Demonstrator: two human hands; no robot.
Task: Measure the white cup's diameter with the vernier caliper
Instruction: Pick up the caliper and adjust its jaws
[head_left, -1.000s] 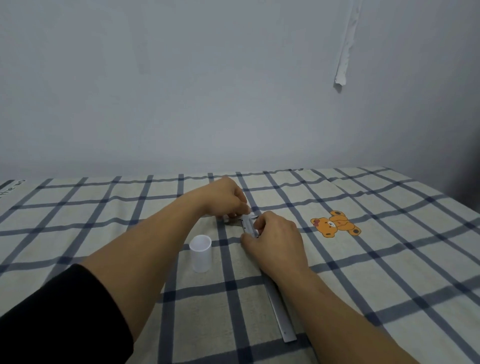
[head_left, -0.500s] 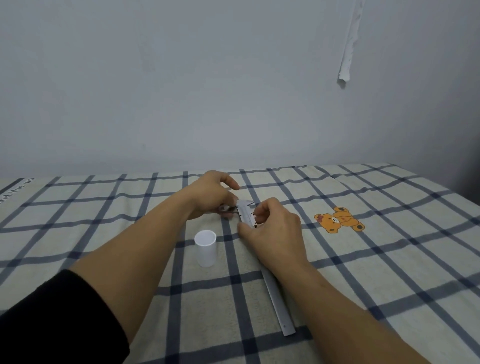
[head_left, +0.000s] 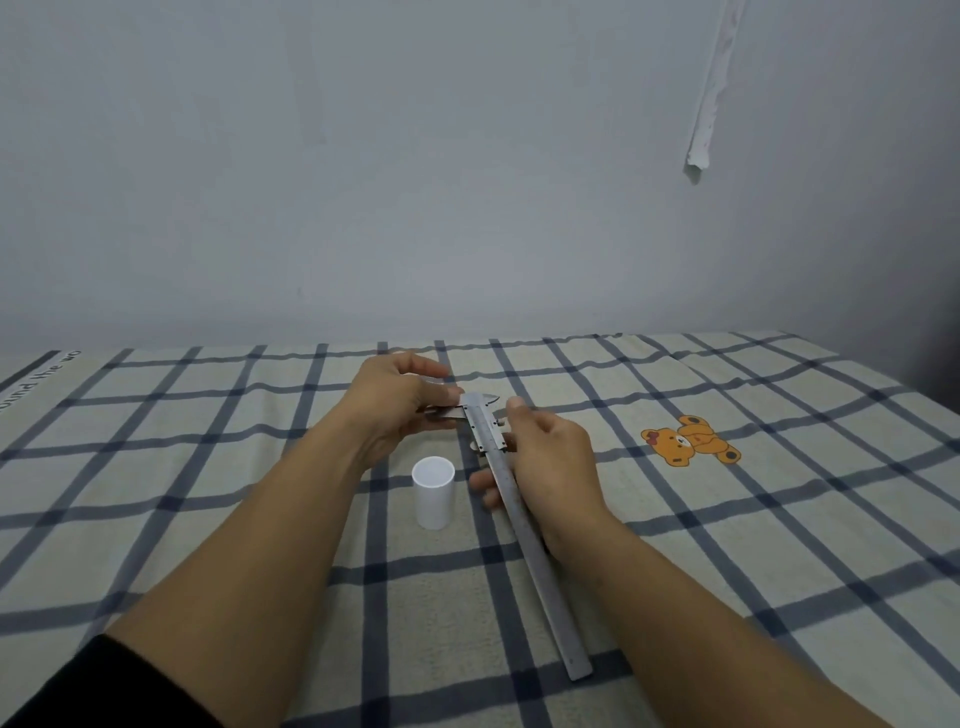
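Observation:
A small white cup (head_left: 433, 491) stands upright on the checked cloth, between my two forearms. The steel vernier caliper (head_left: 524, 525) is lifted just above the cloth, its long beam running toward me and its jaws at the far end. My left hand (head_left: 395, 405) pinches the fixed jaw end with thumb and fingers. My right hand (head_left: 545, 467) holds the beam near the sliding jaw, fingers under it and thumb by the slider. The jaws look closed together. The cup sits apart from the caliper, a little to its left.
The cream cloth with dark blue checks (head_left: 727, 545) covers the whole surface. An orange bear print (head_left: 688, 439) lies to the right of my hands. A pale wall stands behind, with a peeling strip (head_left: 709, 104) hanging at the upper right.
Both hands have raised the caliper's jaw end off the cloth. My left fingers have opened out around the fixed jaw. The cup has stayed in place.

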